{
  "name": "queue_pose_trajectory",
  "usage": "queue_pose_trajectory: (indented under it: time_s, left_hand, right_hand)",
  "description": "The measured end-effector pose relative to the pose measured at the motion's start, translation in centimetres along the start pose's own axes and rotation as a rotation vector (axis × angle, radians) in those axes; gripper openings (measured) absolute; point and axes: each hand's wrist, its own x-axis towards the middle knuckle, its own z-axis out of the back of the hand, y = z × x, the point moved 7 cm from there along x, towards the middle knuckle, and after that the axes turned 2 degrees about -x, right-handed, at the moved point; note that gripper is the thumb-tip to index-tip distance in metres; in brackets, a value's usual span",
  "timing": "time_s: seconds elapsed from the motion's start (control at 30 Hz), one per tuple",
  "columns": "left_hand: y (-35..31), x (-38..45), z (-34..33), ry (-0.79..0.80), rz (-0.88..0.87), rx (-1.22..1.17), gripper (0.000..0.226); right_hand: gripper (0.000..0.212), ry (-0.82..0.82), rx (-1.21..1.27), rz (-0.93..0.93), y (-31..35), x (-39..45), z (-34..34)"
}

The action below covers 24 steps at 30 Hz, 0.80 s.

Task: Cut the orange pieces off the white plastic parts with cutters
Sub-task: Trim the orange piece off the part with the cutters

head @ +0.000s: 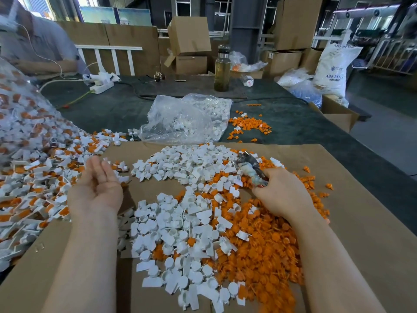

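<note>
Between my two hands sits a bare patch of flat brown cardboard sheet (352, 199), the only open lane I see; heaps close it off on the other sides. Left hand (96, 188) is palm up, fingers straight and relaxed, holding nothing, hovering at the inner edge of the uncut heap of white plastic parts with orange pieces still attached (40, 177), which spreads out to its left. Right hand (282, 193) is curled tight around the handles of the worn grey metal cutters (250, 168). Cutters' long axis runs from the fist up and to the left, nose pointing away from me toward the far side of the pile; jaw state I can't tell, too blurred. Loose pile of trimmed white plastic parts (180, 222) fills the middle, just right of the left forearm. Heap of cut-off orange plastic pieces (266, 249) lies under and beside the right wrist, touching the white pile. Beyond both hands: a clear plastic bag of white parts (187, 118) and a smaller scatter of orange bits (248, 125) on dark green table covering (304, 123). Cardboard's far edge runs just behind the cutters' nose.
</note>
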Motion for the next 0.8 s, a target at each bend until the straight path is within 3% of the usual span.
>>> queue_pose_trajectory:
  time_s: [0.07,0.13,0.27,0.37,0.47,0.57,0.67,0.8]
  left_hand:
    - [0.0,0.2,0.0,0.02,-0.006,-0.026,0.035]
    - [0.5,0.1,-0.3,0.045,0.023,0.098,0.032]
    - [3.1,-1.3,-1.5,0.139,0.003,1.034,0.015]
    - [5.9,-3.5,-1.6,0.357,-0.052,1.571,0.009]
    - [8.9,-5.6,-1.4,0.642,-0.226,1.974,0.008]
    - [11.4,-6.3,-0.6,0.832,-0.289,2.215,0.017]
    - [12.6,-6.3,0.5,0.92,-0.331,2.443,0.027]
    - [12.6,-6.4,0.6,0.946,-0.334,2.421,0.019]
  right_hand:
    - [0.016,0.039,-0.032,0.006,0.0,-0.1,-0.2]
    - [0.019,0.072,-0.041,0.026,0.1,-0.1,-0.3]
    - [0.015,0.127,-0.124,0.062,0.6,-0.3,-0.8]
    - [0.015,0.14,-0.157,0.06,0.6,-0.4,-1.3]
    - [0.015,0.117,-0.169,0.058,0.9,-0.4,-1.4]
    - [0.014,0.126,-0.164,0.07,1.4,-0.4,-1.6]
    - [0.011,0.1,-0.147,0.09,2.0,-0.4,-1.6]
    - [0.017,0.001,-0.04,0.089,2.4,-0.4,-0.9]
